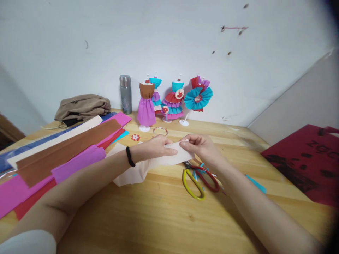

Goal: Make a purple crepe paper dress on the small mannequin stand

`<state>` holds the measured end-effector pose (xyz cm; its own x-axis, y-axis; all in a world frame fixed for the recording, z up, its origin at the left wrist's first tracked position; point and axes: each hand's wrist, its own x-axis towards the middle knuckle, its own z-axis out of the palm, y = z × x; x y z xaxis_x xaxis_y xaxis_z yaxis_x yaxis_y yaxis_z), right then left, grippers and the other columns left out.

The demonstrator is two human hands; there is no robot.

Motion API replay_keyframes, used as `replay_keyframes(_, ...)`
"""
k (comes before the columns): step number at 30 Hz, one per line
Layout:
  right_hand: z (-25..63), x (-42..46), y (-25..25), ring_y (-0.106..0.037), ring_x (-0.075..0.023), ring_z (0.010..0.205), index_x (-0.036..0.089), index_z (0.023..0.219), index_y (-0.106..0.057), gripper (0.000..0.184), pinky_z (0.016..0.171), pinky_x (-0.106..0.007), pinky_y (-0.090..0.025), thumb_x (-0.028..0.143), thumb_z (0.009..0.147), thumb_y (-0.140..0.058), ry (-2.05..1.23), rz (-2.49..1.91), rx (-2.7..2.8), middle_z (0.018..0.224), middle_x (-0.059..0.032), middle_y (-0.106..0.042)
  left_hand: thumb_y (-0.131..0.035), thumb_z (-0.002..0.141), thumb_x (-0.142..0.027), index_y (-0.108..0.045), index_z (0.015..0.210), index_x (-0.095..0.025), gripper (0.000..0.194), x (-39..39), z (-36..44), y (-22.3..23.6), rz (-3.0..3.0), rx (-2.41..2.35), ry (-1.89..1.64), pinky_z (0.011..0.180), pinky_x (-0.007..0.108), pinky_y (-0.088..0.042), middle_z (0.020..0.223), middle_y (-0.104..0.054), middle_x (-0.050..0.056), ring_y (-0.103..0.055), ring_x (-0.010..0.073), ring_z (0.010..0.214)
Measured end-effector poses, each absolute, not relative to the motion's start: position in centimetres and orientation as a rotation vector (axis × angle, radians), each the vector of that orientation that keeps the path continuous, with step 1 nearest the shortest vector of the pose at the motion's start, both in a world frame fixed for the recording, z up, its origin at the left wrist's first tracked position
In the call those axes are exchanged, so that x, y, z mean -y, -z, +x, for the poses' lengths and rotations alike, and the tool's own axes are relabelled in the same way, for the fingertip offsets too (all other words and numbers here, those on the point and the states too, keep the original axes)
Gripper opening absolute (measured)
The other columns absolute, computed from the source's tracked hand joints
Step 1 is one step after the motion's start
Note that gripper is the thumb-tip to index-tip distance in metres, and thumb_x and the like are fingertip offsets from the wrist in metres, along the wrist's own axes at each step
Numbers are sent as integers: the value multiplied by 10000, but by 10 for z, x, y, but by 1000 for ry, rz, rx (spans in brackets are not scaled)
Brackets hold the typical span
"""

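A strip of white crepe paper (135, 173) stretches between my hands and trails to the left under my wrist onto the table. My left hand (156, 146) pinches it near the middle, thumb on top. At its right end, my right hand (197, 144) grips the paper between thumb and fingers. Just below my right hand lie scissors (194, 183) with one yellow and one red handle; their blades are partly hidden beneath the paper. Blue paper scraps (201, 171) lie around them. Beyond my left hand are a red-and-white paper flower (135, 137) and a ring of tape (160, 131).
Several small dress stands in crepe-paper outfits (147, 109) line the wall beside a grey flask (125, 95). Coloured crepe sheets (71, 148) and a brown cloth (82, 107) cover the left side. A red bag (304, 162) and a blue paper piece (256, 183) are at right.
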<state>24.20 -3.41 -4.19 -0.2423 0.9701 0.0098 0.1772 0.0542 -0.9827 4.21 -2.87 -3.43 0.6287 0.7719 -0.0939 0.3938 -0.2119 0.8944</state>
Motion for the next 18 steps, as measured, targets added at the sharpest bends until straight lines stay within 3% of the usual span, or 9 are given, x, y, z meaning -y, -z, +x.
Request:
replay_keyframes(9, 241, 29, 48, -434, -85, 448, 165, 599, -613, 372, 452, -243, -309, 481, 564, -806, -1242, -1225, 1448, 504, 22, -526, -655, 763, -444, -600, 753, -126, 323, 32, 42, 33, 1787, -903, -444, 485, 207, -294, 666, -543, 10, -447, 94, 570)
replay_keyframes(18, 237, 32, 41, -484, -97, 455, 172, 592, -636, 322, 457, -243, -368, 411, 498, -830, -1188, -1220, 1384, 514, 15, -575, -677, 762, -459, -621, 765, -120, 344, 29, 41, 39, 1815, -848, -397, 486, 205, -294, 664, -553, 14, -461, 102, 580)
